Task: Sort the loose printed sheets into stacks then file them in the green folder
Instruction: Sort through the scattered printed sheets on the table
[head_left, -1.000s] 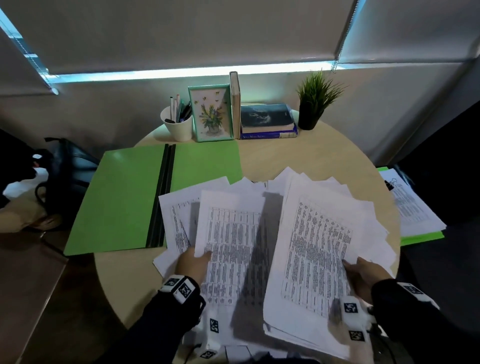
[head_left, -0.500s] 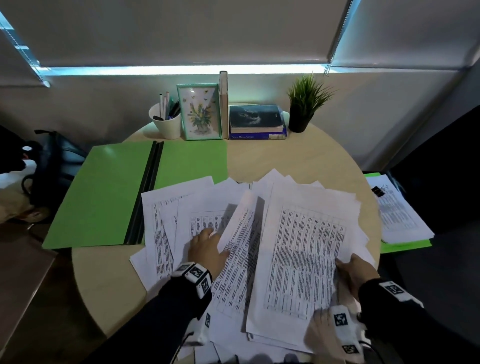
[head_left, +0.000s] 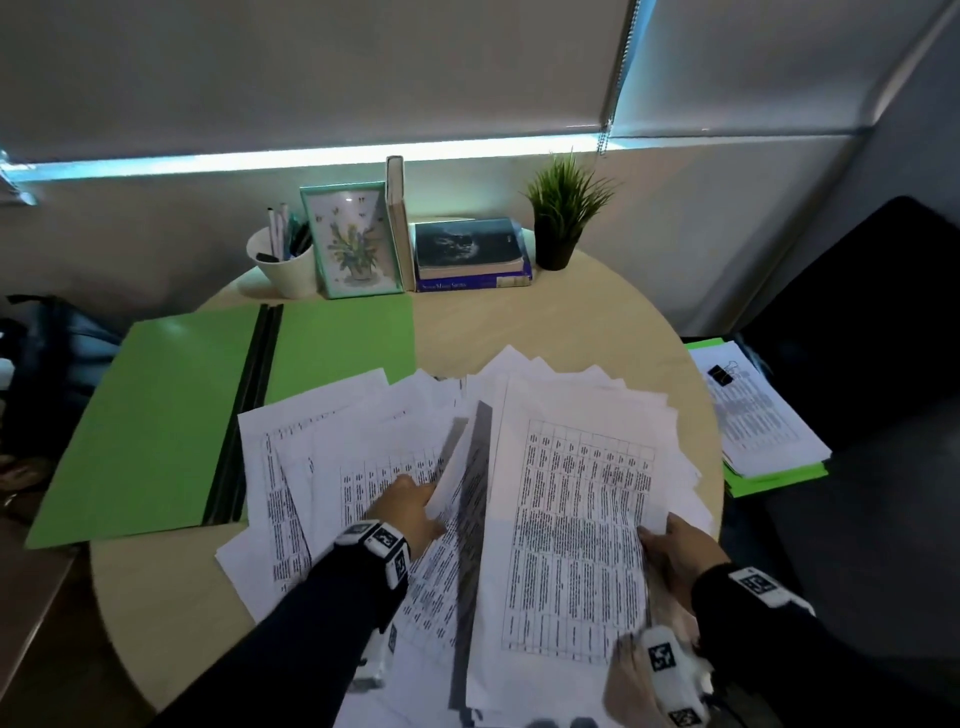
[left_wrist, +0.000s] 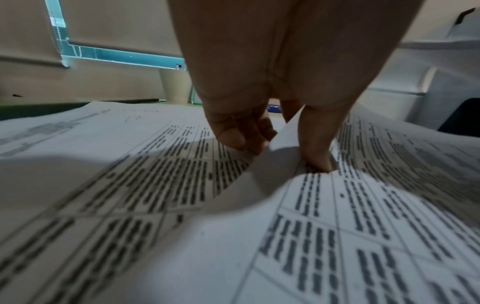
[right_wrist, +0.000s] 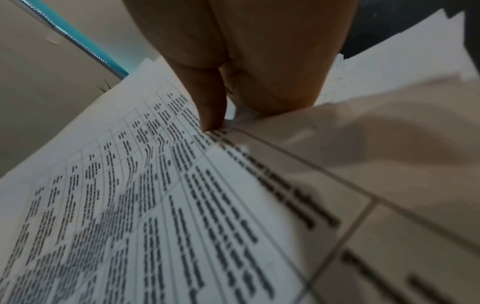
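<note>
Loose printed sheets (head_left: 363, 447) with tables lie fanned over the near half of the round table. My left hand (head_left: 413, 506) pinches the edge of one sheet (head_left: 457, 467) and lifts it; in the left wrist view the thumb and fingers (left_wrist: 315, 148) squeeze that curled sheet (left_wrist: 272, 164). My right hand (head_left: 675, 545) grips the right edge of a raised bundle of sheets (head_left: 576, 519); the right wrist view shows the thumb (right_wrist: 210, 111) pressed on its top page (right_wrist: 130, 195). The green folder (head_left: 156, 415) lies open at the left, empty.
Along the back of the table (head_left: 571, 322) stand a pen cup (head_left: 283, 270), a framed flower picture (head_left: 353, 239), books (head_left: 470, 254) and a potted plant (head_left: 563, 218). A clipped paper stack on another green folder (head_left: 758, 415) lies off the right edge. A dark bag (head_left: 47, 364) sits at left.
My left hand slid right and forward across the sheets and now pinches one sheet's edge, lifting it. The right hand keeps holding the bundle, lowered slightly.
</note>
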